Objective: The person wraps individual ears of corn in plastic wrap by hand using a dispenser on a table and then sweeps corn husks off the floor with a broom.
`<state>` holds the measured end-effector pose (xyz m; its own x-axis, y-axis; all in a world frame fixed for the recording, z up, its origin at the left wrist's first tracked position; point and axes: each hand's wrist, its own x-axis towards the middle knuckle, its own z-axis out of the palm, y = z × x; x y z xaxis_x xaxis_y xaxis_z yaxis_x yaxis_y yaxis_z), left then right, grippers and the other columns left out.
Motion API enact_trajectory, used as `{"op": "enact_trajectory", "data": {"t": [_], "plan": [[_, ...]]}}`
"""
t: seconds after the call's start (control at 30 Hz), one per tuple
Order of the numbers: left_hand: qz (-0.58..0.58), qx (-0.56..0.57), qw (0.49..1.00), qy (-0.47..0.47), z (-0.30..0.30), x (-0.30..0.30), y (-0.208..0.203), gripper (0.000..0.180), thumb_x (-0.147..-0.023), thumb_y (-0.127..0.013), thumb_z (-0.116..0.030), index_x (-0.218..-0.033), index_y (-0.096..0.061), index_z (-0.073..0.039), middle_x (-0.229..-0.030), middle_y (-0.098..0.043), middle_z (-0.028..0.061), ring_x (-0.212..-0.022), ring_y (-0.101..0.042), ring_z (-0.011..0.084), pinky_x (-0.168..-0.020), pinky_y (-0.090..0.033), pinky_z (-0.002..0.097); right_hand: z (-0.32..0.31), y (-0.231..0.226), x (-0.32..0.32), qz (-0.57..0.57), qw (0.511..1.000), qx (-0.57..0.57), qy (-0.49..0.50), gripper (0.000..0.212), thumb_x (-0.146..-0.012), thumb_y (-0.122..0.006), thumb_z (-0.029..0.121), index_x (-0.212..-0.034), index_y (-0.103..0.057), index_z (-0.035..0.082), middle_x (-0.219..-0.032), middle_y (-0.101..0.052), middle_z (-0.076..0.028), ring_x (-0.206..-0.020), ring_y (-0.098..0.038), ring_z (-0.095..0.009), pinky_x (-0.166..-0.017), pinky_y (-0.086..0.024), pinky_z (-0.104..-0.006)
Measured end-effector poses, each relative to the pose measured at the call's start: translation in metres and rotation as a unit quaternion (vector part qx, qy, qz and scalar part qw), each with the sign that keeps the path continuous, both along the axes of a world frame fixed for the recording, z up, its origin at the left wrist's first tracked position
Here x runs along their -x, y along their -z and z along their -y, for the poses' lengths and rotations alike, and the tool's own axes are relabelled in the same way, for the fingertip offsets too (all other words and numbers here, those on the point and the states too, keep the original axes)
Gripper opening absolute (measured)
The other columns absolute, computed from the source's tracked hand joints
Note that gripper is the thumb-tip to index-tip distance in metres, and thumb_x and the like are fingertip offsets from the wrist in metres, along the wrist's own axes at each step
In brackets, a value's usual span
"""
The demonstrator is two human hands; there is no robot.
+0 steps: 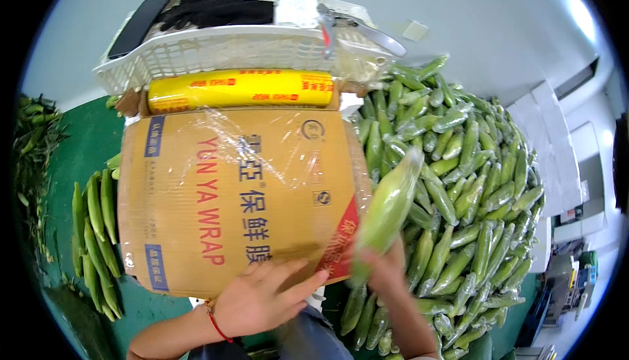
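My right hand [383,268] grips the lower end of an ear of corn [391,193] in its green husk, wrapped in shiny clear film. The ear tilts with its tip up and to the right, by the right edge of a flat cardboard sheet [177,196]; hand and ear are slightly blurred. My left hand [262,296], with a red cord at the wrist, rests at the cardboard's near edge, holding nothing, its fingers stretched out. Beyond the cardboard lies a yellow-printed roll of cling film [239,90], with film over part of the board.
A large pile of film-wrapped corn [458,183] covers the right side. Several unwrapped ears [98,229] lie left on the green table [78,140], with leafy trimmings [29,137] farther left. Behind the roll, a white plastic basket [190,51] bears black gloves [219,7] and a phone [139,26].
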<state>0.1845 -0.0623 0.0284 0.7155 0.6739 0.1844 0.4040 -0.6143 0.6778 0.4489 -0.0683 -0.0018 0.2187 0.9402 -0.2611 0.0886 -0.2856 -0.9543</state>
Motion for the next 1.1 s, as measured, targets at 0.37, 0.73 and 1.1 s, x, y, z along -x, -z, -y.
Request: {"op": "enact_trajectory", "data": {"t": [0.37,0.73,1.1], "plan": [[-0.146,-0.217,0.89,-0.373,-0.102,0.144,0.047,0.039,-0.078,-0.068,-0.012,-0.115,-0.058,-0.007,-0.124,-0.053,0.0178,-0.113,-0.051,0.0359,-0.094,-0.043,0.0421,-0.112,0.013,0.053,0.419,0.844,-0.231,-0.244,0.038,-0.078,-0.07,0.012,-0.116,-0.062,0.01,-0.115,-0.059,-0.013,-0.101,-0.058,-0.036,-0.092,-0.045,-0.0423],[0.01,-0.21,0.972,-0.105,0.026,0.206,0.03,0.011,-0.085,-0.059,-0.014,-0.094,-0.063,-0.011,-0.075,-0.059,0.0041,-0.064,-0.06,0.0191,-0.051,-0.046,0.0311,-0.031,-0.008,0.008,0.351,0.895,-0.127,-0.244,0.027,-0.1,-0.049,0.028,-0.104,-0.057,0.002,-0.074,-0.056,-0.006,-0.063,-0.052,-0.017,-0.059,-0.043,-0.0308],[-0.246,-0.039,0.608,-0.754,0.018,0.45,0.235,0.08,-0.079,-0.071,-0.033,-0.142,-0.032,-0.005,-0.129,-0.047,0.0209,-0.119,-0.044,0.0379,-0.097,-0.042,0.0444,-0.012,0.053,0.029,0.373,0.896,-0.105,-0.217,0.019,-0.098,-0.049,0.019,-0.1,-0.054,0.001,-0.081,-0.055,-0.007,-0.07,-0.051,-0.016,-0.063,-0.043,-0.0293]]}}
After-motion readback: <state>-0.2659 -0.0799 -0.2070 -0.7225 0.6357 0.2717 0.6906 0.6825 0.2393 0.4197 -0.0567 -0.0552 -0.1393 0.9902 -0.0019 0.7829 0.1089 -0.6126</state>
